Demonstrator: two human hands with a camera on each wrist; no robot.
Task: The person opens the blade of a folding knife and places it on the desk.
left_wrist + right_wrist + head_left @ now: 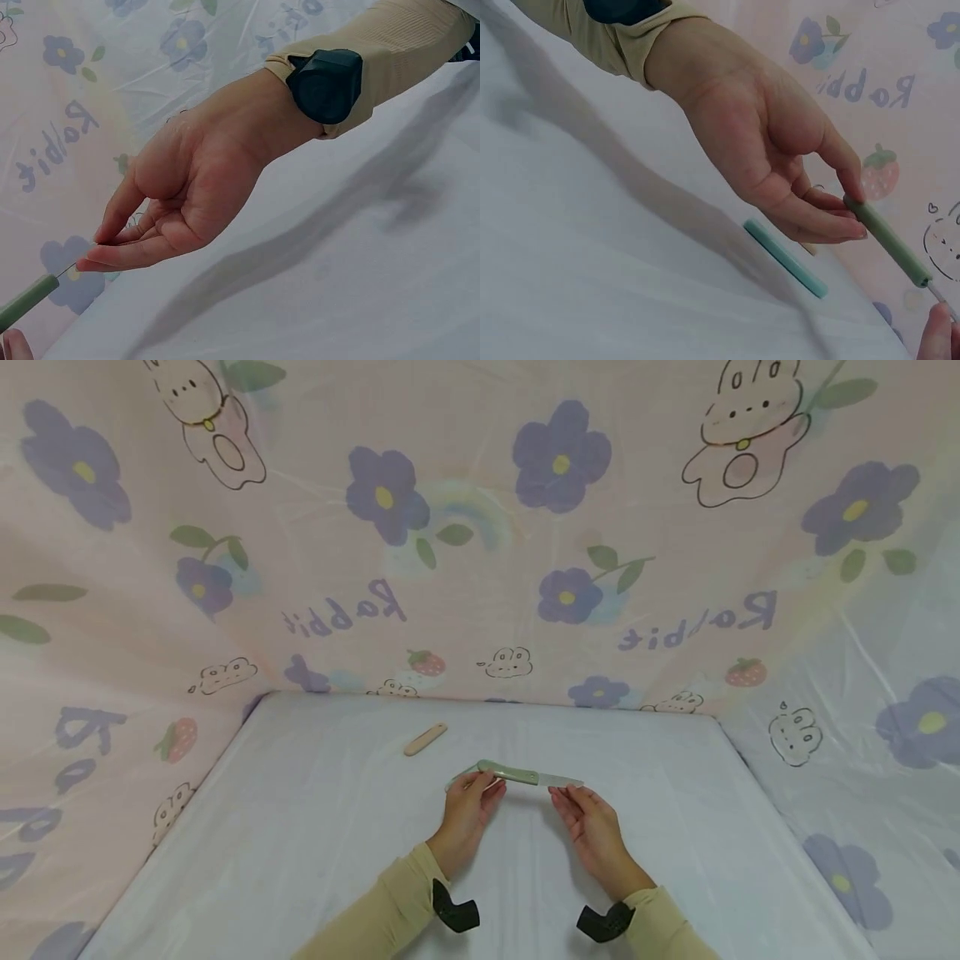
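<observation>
A person in beige long sleeves, a black camera strapped to each wrist, works at a bench point(315, 827) covered in white cloth. Behind and to both sides hangs a pink sheet point(480, 568) printed with purple flowers, strawberries, cartoon rabbits and the word "Rabbit", which reads mirrored in the head view and the left wrist view and the right way round in the right wrist view.

Both hands hold one small knife point(517, 773) with a sage-green handle and a slim pale blade, lifted just above the bench and lying crosswise between them. The left hand point(467, 806) pinches the green handle end between thumb and fingertips; the right wrist view shows that thumb pressed on top of the handle with the fingers curled beneath it. The right hand point(588, 821) pinches the blade end between thumb and straightened fingertips; in the left wrist view the thin blade runs out from those fingertips to the green handle.

A flat teal sheath point(785, 257) lies on the cloth just below the left hand, directly under the knife. Farther from the person, beyond the left hand and well apart from it, a small tan wooden stick point(425, 739) lies on the bench near the back sheet.
</observation>
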